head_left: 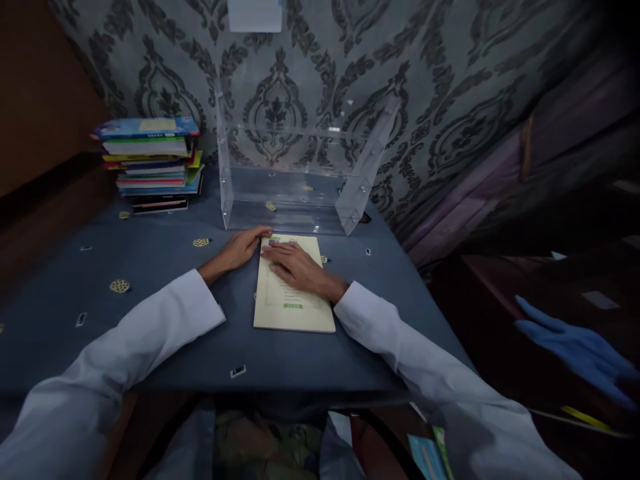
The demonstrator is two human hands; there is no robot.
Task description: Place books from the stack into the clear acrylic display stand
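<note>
A thin cream-coloured book [300, 317] with green print lies flat on the table in front of me. My right hand [297, 267] rests on its upper part, palm down with the fingers stretched towards the left edge. At the book's top left corner is my left hand [243, 247], its fingers extended along the corner and close to the right fingertips. Whether the left fingertips press on the book is hard to see. Just behind the book stands a clear acrylic rack [287, 217] with shelves and slanted sides.
A tall stack of books [160, 163] stands at the back left of the blue patterned tablecloth [175, 360]. A patterned curtain [280, 87] hangs behind. To the right, another person's blue-gloved hand [575, 347] shows over a dark surface. Below the table lie some colourful booklets [427, 457].
</note>
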